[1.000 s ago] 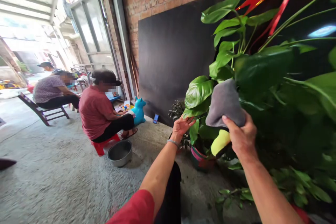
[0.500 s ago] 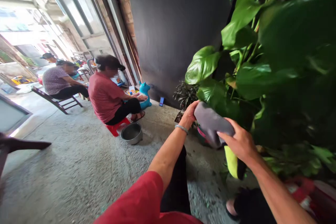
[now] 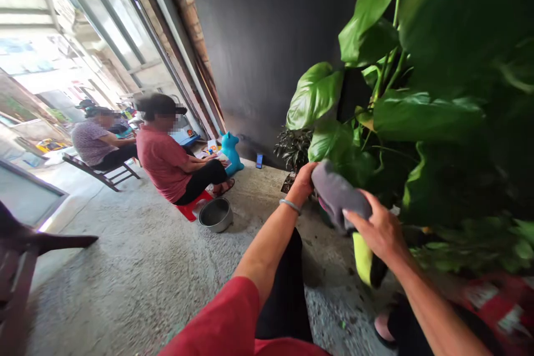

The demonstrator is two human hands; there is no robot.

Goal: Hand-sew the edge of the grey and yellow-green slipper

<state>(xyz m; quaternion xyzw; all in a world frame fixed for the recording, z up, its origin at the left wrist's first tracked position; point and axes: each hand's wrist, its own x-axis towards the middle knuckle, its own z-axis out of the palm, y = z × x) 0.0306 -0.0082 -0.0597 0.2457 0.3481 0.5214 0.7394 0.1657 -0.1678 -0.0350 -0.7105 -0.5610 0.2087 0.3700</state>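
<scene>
My left hand point(image 3: 303, 182), a grey bangle at its wrist, is closed on the far end of a bunched grey cloth point(image 3: 340, 192). The fingers of my right hand point(image 3: 379, 231) wrap around the cloth's near end, thumb on top. Below that hand hangs a lime-yellow and black piece point(image 3: 362, 258); whether it is joined to the cloth or held apart from it, I cannot tell. Anything inside the cloth is hidden. Both hands are in front of a large-leaved green plant point(image 3: 367, 122), above the concrete floor.
A person in a red shirt point(image 3: 161, 161) sits on a red stool point(image 3: 194, 208), with a grey basin point(image 3: 216, 215) close by. Near them are a blue animal figure point(image 3: 231, 153) and a phone point(image 3: 259, 161). Another person point(image 3: 95, 139) sits farther back. A dark wooden chair point(image 3: 20, 267) is at left.
The view has shifted slightly, and my right hand with the cloth sits a little higher in it. Both hands keep their hold. The seated person in red has leaned back somewhat.
</scene>
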